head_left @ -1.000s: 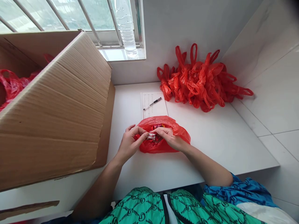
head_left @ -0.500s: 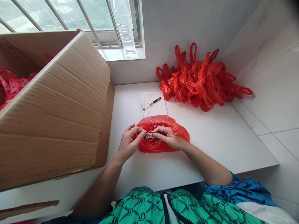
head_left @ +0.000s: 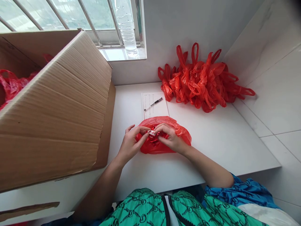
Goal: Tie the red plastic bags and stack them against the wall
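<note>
A small wrapped candy with a red and white wrapper is held over the mouth of a red plastic bag. My left hand pinches its left end between thumb and fingers. Curled around the right end is my right hand, fingertips on the wrapper; its thumb sits lower, beside the shiny red contents. The bag lies open on the white table, and what else is inside is mostly hidden by my hands and the bag's folds.
Behind the bag lies a printed sheet with a pen on it. Several tied red bags are heaped against the wall. At left stands a large cardboard box with red bags inside. A clear bottle stands on the windowsill.
The candy has turned in my fingers, so its printed face shows less. My right thumb has dropped away from the index finger. The bag and the other things stay put.
</note>
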A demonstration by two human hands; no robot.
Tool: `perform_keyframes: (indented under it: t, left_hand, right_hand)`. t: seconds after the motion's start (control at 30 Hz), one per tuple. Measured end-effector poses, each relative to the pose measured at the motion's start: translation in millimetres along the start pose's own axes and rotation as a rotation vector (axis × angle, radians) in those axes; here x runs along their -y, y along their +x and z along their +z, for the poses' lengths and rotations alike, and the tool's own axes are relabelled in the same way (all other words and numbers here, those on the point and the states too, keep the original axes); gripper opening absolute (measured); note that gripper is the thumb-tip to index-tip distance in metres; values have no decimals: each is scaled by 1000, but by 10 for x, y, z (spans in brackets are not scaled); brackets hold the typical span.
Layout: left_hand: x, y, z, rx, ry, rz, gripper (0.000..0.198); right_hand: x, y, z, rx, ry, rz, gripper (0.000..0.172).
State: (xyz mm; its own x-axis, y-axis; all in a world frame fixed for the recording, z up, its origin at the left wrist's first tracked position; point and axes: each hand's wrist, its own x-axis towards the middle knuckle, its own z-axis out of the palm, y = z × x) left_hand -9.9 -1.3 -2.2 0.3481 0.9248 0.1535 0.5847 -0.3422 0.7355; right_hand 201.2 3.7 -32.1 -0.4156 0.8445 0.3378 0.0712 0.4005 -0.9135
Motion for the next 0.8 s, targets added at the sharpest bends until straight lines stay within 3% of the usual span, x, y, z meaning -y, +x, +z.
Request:
perform_keyframes:
  t: [0.27, 0.37, 0.63, 0.8]
  left_hand:
    - [26, -3, 22, -46, 18, 27, 17]
    - [32, -4, 28, -71, 28, 47, 15]
    - [49, -17, 48, -83, -15, 63, 16]
    - [106, -8, 64, -32, 109, 87, 16]
  right_hand:
    - [10, -5, 14, -46, 152, 214, 13]
    - [35, -6, 8, -8, 221, 271, 15]
    - [32, -7, 6, 18, 176, 233, 12]
    - [38, 16, -71, -14, -63, 175, 5]
